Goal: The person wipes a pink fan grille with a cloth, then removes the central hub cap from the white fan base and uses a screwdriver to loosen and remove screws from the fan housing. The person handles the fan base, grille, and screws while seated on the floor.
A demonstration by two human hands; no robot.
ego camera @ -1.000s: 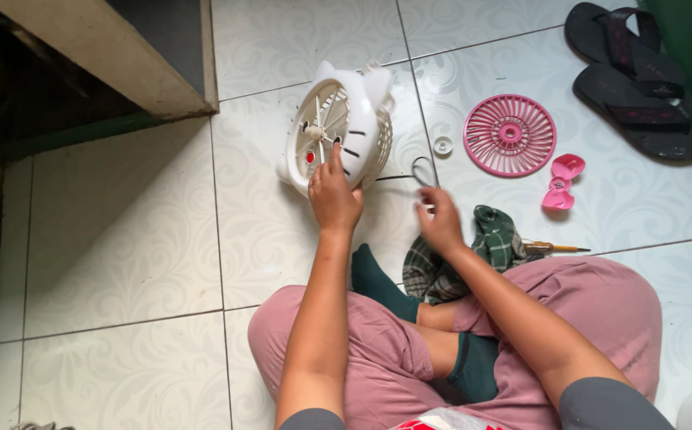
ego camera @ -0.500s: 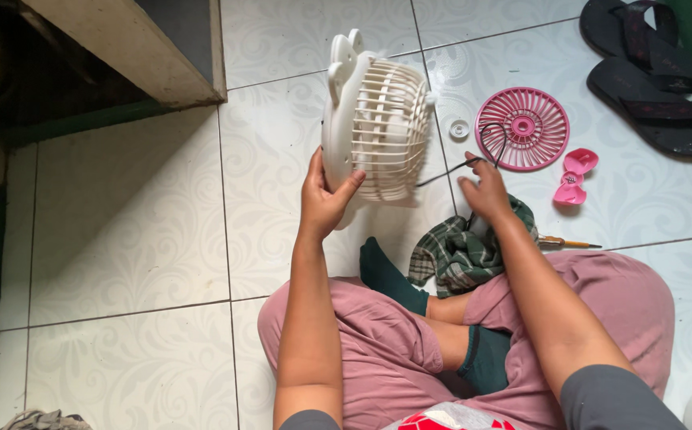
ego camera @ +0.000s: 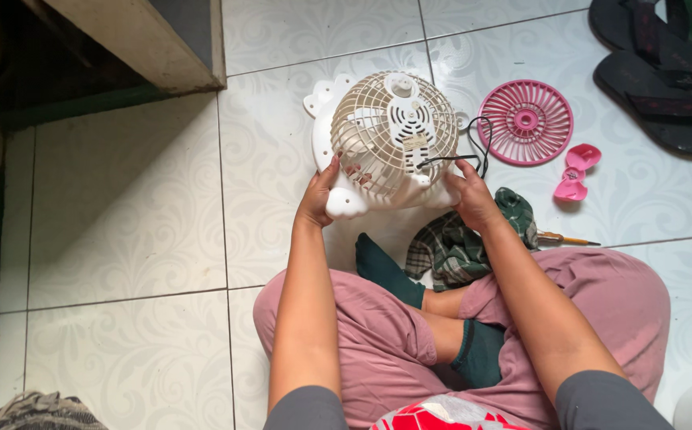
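Note:
I hold a small cream-white table fan [ego camera: 390, 135] over the tiled floor, its rear grille and back housing facing me. My left hand [ego camera: 323, 191] grips the fan's lower left edge near a rounded foot. My right hand [ego camera: 469, 191] grips its lower right side, where a thin black cord [ego camera: 473, 143] loops out. A pink round fan grille [ego camera: 525, 121] lies on the floor to the right, apart from the fan. A pink bow-shaped piece [ego camera: 575, 171] lies beside it.
A green plaid cloth [ego camera: 457, 243] lies under my right wrist, with a screwdriver [ego camera: 565, 238] next to it. Black sandals [ego camera: 656, 68] sit at the upper right. A wooden cabinet corner [ego camera: 154, 44] stands at the upper left. My crossed legs fill the lower middle.
The fan has been turned from its side so its back faces me. My right hand moved from the cord near the pink grille onto the fan's right side.

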